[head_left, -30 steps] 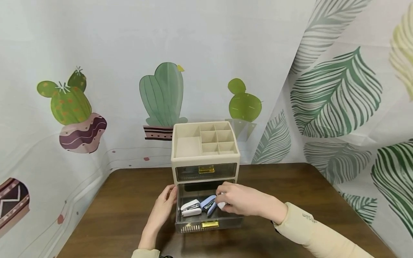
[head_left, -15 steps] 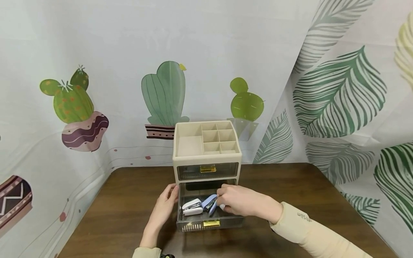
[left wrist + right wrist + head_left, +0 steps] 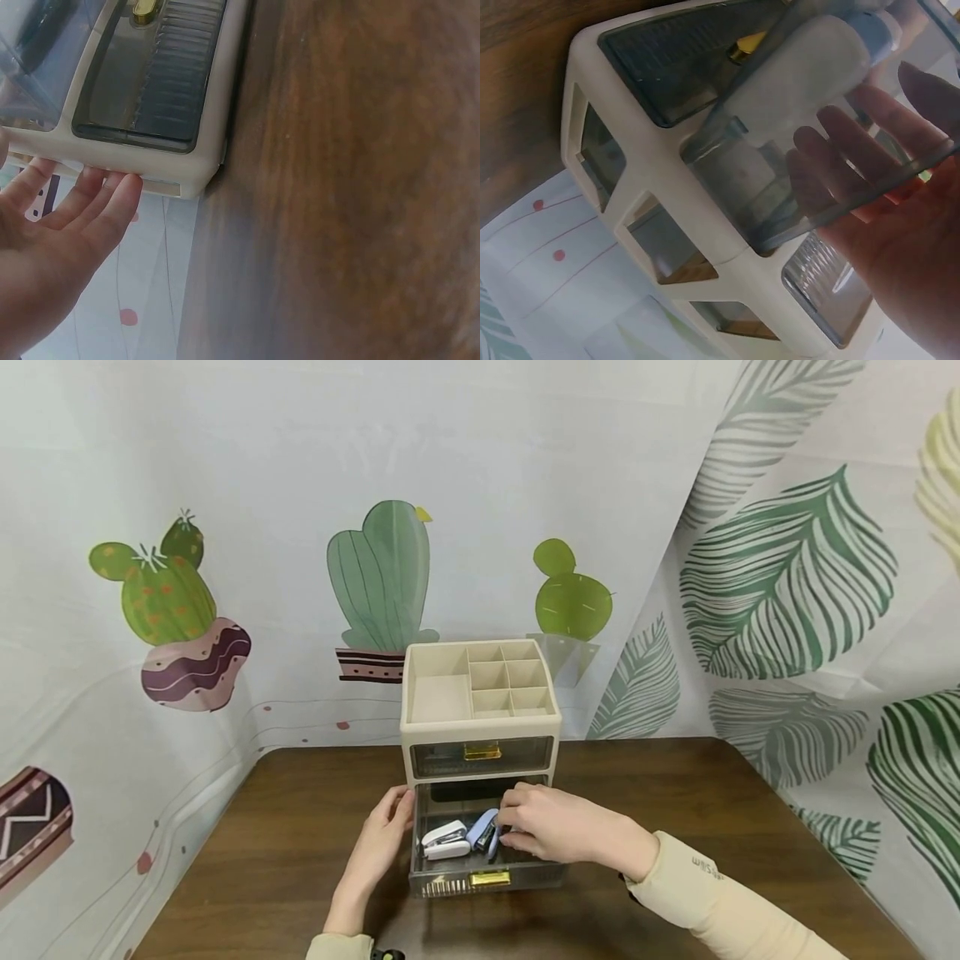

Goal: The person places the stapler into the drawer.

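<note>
My right hand [image 3: 551, 820] reaches into the pulled-out clear drawer [image 3: 525, 877], thumb and fingers curled about a smooth white rounded object [image 3: 802, 79], which the hand mostly hides from above. Its fingers [image 3: 855, 142] show through the drawer's side wall in the right wrist view. Just left of the fingertips lies a light-blue stapler [image 3: 482, 829]. Farther left in the drawer is a white stapler [image 3: 446, 841]. My left hand [image 3: 382, 839] rests against the left side of the cream desk organizer [image 3: 480, 725], its fingers [image 3: 112, 214] nearly straight along the frame.
Above the pulled-out drawer, a dark closed drawer [image 3: 450, 760] with a gold handle [image 3: 482, 751] fits in the organizer. Its top has one large and several small compartments. A brown wooden table [image 3: 300, 843] carries it. A patterned curtain [image 3: 465, 443] hangs behind.
The right hand shifts slightly over the drawer, and less of the white object shows beneath it. The light-blue stapler's angle changes a little. The left hand stays at the organizer's side.
</note>
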`<action>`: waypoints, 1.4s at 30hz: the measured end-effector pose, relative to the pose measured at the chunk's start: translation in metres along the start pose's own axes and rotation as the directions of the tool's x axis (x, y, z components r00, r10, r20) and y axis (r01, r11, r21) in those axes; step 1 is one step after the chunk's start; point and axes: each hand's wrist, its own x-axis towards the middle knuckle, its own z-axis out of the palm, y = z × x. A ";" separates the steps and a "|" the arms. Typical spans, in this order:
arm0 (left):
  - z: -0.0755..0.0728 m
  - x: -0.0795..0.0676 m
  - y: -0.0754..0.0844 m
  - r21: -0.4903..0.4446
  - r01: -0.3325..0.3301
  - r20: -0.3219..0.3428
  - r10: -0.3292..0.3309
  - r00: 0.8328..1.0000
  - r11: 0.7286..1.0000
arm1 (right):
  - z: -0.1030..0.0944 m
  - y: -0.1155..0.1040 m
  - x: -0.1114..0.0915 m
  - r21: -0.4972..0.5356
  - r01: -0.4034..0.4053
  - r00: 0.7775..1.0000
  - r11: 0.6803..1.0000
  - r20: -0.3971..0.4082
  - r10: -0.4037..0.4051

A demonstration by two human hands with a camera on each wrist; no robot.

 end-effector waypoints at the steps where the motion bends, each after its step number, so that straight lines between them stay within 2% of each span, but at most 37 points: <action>1: 0.000 0.001 -0.001 0.001 0.005 -0.003 -0.005 1.000 1.000 | -0.001 -0.001 0.000 -0.007 0.001 1.000 1.000 -0.020 -0.001; 9: 0.002 0.003 -0.007 -0.001 0.006 0.002 -0.006 1.000 1.000 | -0.012 -0.019 -0.002 -0.106 -0.057 0.981 0.993 -0.188 0.036; 14: -0.002 -0.001 0.004 -0.023 0.008 0.009 -0.008 1.000 1.000 | -0.013 -0.036 -0.004 -0.149 -0.047 0.962 0.988 -0.272 0.005; 19: -0.004 -0.009 0.024 -0.029 -0.012 0.016 0.012 1.000 1.000 | -0.012 -0.056 -0.009 -0.213 0.000 0.924 0.977 -0.374 -0.082; 23: -0.004 -0.007 0.021 -0.037 -0.015 0.018 0.015 1.000 0.999 | -0.013 -0.069 -0.011 -0.286 0.039 0.884 0.958 -0.436 -0.166; 25: -0.003 -0.004 0.013 -0.037 -0.010 0.016 0.011 1.000 0.999 | -0.013 -0.074 -0.012 -0.324 0.045 0.876 0.945 -0.441 -0.194; 30: 0.000 0.002 -0.005 -0.005 0.007 0.002 -0.007 1.000 1.000 | -0.007 -0.080 -0.015 -0.362 0.040 0.883 0.931 -0.424 -0.202; 42: 0.001 0.003 -0.006 -0.005 0.004 -0.008 -0.004 1.000 1.000 | 0.005 -0.080 -0.015 -0.414 0.009 0.871 0.910 -0.444 -0.210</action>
